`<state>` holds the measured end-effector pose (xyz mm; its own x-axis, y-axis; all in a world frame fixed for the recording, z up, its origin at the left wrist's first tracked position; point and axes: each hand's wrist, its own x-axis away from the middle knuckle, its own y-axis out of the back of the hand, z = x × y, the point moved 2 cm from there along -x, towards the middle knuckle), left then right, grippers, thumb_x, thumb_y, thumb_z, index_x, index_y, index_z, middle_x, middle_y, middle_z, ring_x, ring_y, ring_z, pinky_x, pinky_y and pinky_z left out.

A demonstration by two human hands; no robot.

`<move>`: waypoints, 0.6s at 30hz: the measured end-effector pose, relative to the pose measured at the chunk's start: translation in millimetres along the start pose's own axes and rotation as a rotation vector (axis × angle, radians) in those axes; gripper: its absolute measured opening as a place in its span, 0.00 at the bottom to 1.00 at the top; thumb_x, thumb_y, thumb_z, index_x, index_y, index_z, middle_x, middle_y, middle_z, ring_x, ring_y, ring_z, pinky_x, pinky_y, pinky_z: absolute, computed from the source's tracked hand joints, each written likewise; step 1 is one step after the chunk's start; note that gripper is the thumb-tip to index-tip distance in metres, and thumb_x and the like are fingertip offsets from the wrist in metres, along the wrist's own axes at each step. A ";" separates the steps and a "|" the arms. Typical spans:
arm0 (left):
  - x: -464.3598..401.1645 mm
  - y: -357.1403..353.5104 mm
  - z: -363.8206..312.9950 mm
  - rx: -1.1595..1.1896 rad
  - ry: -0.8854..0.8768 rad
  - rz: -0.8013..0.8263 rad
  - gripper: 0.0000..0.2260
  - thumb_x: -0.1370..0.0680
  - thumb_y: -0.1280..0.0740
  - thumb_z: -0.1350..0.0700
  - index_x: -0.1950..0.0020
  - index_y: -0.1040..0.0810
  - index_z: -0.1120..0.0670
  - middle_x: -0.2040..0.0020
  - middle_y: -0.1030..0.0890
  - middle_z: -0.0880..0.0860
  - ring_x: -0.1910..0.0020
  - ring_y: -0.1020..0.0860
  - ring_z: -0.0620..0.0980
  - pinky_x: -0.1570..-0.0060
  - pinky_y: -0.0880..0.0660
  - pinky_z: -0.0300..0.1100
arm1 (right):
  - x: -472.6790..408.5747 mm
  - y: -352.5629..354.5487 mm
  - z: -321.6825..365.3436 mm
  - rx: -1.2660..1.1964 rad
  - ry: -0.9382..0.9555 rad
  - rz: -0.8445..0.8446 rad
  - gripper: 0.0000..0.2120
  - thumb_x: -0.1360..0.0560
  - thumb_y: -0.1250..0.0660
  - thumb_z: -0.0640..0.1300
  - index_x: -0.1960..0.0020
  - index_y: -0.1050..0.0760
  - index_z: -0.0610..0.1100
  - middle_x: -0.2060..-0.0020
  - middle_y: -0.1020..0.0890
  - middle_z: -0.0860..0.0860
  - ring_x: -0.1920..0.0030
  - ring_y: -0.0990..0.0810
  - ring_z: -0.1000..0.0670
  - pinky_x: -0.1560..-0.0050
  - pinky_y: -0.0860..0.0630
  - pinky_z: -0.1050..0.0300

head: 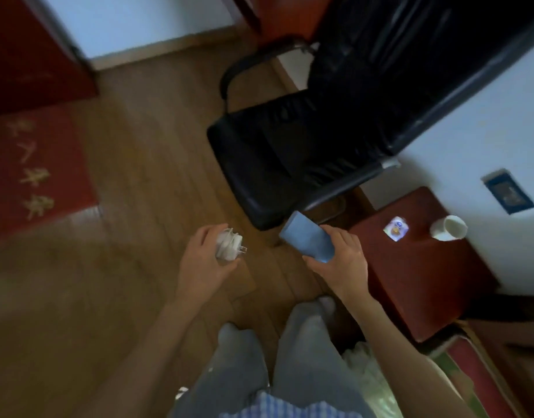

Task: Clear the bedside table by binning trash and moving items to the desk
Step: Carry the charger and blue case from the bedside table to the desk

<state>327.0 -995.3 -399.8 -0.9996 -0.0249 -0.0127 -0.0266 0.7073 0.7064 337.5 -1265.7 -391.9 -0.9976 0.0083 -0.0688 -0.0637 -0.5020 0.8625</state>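
Note:
My left hand (204,260) grips a white charger plug (229,245) with its cable wound around it, metal prongs pointing right. My right hand (341,260) holds a blue phone (308,238), tilted up to the left. Both hands hang over the wooden floor in front of my legs. To the right stands the red-brown bedside table (416,273). On its top lie a small printed packet (396,229) and a white cup (448,227) near the wall.
A black office chair (290,152) stands just ahead of my hands. A red mat (33,173) with gold characters lies on the floor at the left. A bin with a clear plastic liner (371,384) sits by my right leg. A bed edge (483,375) shows bottom right.

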 end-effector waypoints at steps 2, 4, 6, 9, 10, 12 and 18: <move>10.9 41.4 21.2 -0.003 0.016 -0.068 0.28 0.33 0.24 0.54 0.35 0.28 0.51 0.42 0.26 0.52 0.45 0.25 0.50 0.49 0.29 0.41 | -3.0 -16.9 47.4 -0.014 0.069 0.030 0.33 0.40 0.21 0.50 0.39 0.26 0.42 0.46 0.20 0.47 0.45 0.24 0.46 0.47 0.27 0.55; 20.0 80.0 39.0 -0.009 0.045 -0.125 0.27 0.32 0.26 0.51 0.35 0.28 0.52 0.42 0.25 0.52 0.46 0.25 0.49 0.50 0.29 0.41 | -7.7 -30.5 89.7 -0.029 0.146 0.041 0.33 0.41 0.21 0.49 0.39 0.26 0.42 0.47 0.20 0.46 0.46 0.23 0.46 0.49 0.25 0.53; 26.4 113.7 53.9 -0.026 0.052 -0.194 0.26 0.32 0.29 0.47 0.36 0.28 0.53 0.43 0.24 0.53 0.46 0.26 0.48 0.50 0.30 0.40 | -14.7 -39.9 125.9 -0.039 0.218 0.054 0.33 0.41 0.21 0.49 0.39 0.26 0.42 0.48 0.20 0.46 0.47 0.23 0.46 0.49 0.26 0.55; 33.1 153.1 70.4 -0.035 0.086 -0.293 0.27 0.34 0.23 0.54 0.37 0.26 0.55 0.43 0.24 0.55 0.47 0.24 0.51 0.52 0.28 0.41 | -29.5 -48.2 167.2 -0.027 0.302 0.068 0.33 0.39 0.22 0.50 0.38 0.27 0.42 0.46 0.20 0.46 0.45 0.24 0.47 0.48 0.31 0.58; 33.8 163.3 75.2 -0.033 0.096 -0.321 0.27 0.34 0.23 0.56 0.37 0.26 0.54 0.43 0.24 0.54 0.47 0.24 0.52 0.52 0.26 0.42 | -35.8 -50.3 177.9 -0.023 0.319 0.076 0.33 0.39 0.22 0.51 0.37 0.28 0.42 0.46 0.21 0.47 0.44 0.25 0.47 0.48 0.31 0.58; 31.9 180.4 82.9 -0.028 0.100 -0.369 0.27 0.33 0.23 0.55 0.36 0.27 0.54 0.42 0.24 0.54 0.47 0.23 0.52 0.52 0.23 0.45 | -49.7 -54.1 196.2 -0.022 0.357 0.091 0.34 0.38 0.23 0.52 0.36 0.28 0.43 0.45 0.21 0.48 0.44 0.26 0.48 0.48 0.30 0.57; -15.1 218.1 92.6 -0.097 0.064 -0.441 0.26 0.35 0.22 0.57 0.38 0.25 0.57 0.44 0.23 0.57 0.51 0.22 0.54 0.55 0.22 0.46 | -109.7 -63.6 239.7 -0.035 0.453 0.097 0.33 0.39 0.23 0.51 0.38 0.27 0.42 0.46 0.20 0.47 0.45 0.25 0.46 0.50 0.27 0.54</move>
<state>335.5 -775.2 -311.1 -0.8903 -0.3549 -0.2853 -0.4456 0.5499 0.7064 444.4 -1027.4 -319.0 -0.8860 -0.4147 -0.2075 0.0379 -0.5107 0.8589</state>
